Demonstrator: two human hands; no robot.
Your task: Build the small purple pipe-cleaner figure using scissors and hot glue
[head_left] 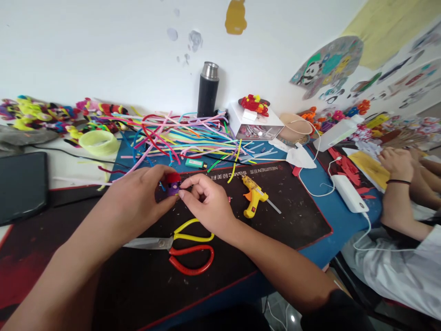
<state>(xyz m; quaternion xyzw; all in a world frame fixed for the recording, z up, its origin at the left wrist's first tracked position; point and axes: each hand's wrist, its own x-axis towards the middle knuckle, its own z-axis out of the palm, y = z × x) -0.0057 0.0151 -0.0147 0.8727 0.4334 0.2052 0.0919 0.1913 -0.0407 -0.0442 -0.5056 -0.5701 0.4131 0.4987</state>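
Note:
My left hand is closed around a small red and purple fuzzy figure, its thumb and fingers on either side. From the right, my right hand meets the figure's edge with thumb and forefinger pinched together; whatever is between those fingertips is too small to make out. Under both hands lie scissors with one yellow and one red handle, blades pointing left. A yellow glue gun rests on the dark mat to the right of my right hand.
Many coloured pipe cleaners lie heaped behind the mat. A black flask and a white box stand by the wall. At left are a dark tablet and a pale green ring-shaped roll. Another person's hands rest at right, beyond a white power strip.

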